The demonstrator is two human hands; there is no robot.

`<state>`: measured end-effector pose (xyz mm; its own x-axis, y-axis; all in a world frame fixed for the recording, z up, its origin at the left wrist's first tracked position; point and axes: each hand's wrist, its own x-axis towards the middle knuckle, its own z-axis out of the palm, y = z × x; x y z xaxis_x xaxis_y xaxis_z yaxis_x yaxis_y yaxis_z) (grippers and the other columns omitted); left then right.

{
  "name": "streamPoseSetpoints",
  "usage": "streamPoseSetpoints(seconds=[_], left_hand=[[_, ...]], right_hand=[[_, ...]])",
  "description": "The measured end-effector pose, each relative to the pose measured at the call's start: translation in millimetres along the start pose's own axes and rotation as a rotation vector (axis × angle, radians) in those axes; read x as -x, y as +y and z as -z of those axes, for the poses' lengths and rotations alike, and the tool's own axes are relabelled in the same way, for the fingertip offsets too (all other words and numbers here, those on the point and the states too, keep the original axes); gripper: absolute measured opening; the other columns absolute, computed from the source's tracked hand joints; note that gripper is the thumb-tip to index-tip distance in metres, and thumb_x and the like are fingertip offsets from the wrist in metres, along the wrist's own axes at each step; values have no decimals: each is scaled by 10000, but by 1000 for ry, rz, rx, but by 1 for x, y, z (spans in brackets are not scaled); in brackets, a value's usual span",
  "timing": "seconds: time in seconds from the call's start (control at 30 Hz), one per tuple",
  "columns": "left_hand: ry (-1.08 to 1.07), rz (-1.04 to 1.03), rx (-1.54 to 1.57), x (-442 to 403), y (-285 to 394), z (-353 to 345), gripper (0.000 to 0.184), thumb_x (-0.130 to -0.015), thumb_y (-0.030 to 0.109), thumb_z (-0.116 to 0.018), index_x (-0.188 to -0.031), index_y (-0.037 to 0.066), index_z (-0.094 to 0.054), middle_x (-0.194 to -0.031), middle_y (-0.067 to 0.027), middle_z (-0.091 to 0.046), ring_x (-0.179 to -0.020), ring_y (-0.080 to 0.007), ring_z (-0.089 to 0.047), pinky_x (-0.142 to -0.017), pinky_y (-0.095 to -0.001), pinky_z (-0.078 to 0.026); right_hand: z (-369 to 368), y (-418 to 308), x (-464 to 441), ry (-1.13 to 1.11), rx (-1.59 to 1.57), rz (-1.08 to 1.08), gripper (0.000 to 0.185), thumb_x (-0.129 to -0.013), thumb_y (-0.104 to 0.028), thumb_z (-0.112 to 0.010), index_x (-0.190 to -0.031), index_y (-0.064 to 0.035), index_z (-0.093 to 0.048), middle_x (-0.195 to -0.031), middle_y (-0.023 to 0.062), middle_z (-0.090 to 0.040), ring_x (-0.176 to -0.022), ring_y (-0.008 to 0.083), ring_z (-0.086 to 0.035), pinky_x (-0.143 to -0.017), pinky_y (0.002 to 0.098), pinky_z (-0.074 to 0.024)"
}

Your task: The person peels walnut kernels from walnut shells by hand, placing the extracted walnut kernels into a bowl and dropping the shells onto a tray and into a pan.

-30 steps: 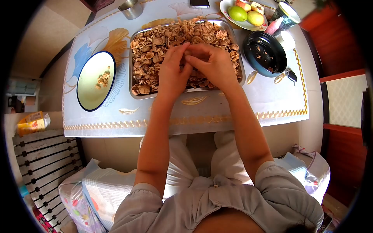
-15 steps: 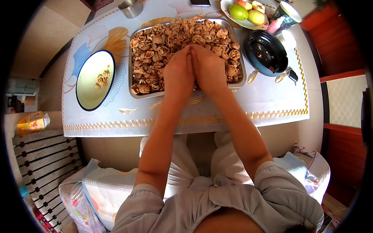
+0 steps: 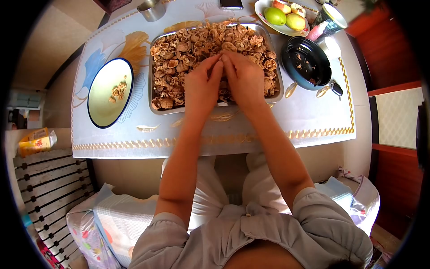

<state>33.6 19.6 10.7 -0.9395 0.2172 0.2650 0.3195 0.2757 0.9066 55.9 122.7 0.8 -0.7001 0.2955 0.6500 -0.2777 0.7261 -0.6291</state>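
Note:
A metal tray heaped with cracked walnut shells lies in front of me. Over its middle, my left hand and my right hand meet at the fingertips, thumbs near each other. The fingers of both are curled in a pinch, and whatever sits between them is hidden behind the hands. To the left, a cream bowl with a dark blue rim holds a few walnut pieces.
Right of the tray stands a black round dish with shell bits, a dark-handled tool beside it. Behind are a fruit plate, a patterned cup, a white cup, a phone and a metal cup.
My hands have parted slightly at the palms and thumbs, opening a gap between them, while the fingertips stay together over the tray. The tray and bowl look unmoved.

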Motion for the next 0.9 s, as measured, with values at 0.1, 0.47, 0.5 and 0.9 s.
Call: streamPoseSetpoints(seconds=[0.1, 0.47, 0.5, 0.9], left_hand=[[22, -66, -61, 0, -5, -2, 222, -863, 102, -522, -1028, -17, -610, -855, -187, -640, -730, -286, -632, -662, -340, -487], [188, -107, -88, 3, -6, -18, 209, -909, 125, -439, -993, -10, -575, -837, -208, -612, -753, -364, -595, -657, -410, -464], [164, -53, -67, 1, -7, -17, 206, -909, 119, -437, -994, -9, -573, -822, -195, -613, -748, -339, -601, -652, -398, -464], [37, 364, 729, -9, -12, 0, 204, -926, 124, -418, -1022, 5, -553, -733, -50, -573, -619, -116, -531, -566, -227, -452]], right_hand=[[-4, 3, 3, -69, 123, -3, 130, -851, -109, -547, -932, -39, -621, -780, 149, -624, -687, 307, -615, -616, 379, -501], [-10, -5, 6, -5, 99, -41, 142, -866, -130, -536, -935, -33, -615, -793, 144, -633, -678, 303, -621, -583, 371, -502], [-10, -6, 5, -10, 100, -58, 145, -868, -133, -535, -935, -33, -615, -797, 146, -635, -680, 301, -622, -586, 371, -502], [-7, -7, 0, -55, -545, -553, 187, -890, -113, -487, -997, -19, -608, -748, 124, -635, -636, 208, -635, -585, 315, -491]])
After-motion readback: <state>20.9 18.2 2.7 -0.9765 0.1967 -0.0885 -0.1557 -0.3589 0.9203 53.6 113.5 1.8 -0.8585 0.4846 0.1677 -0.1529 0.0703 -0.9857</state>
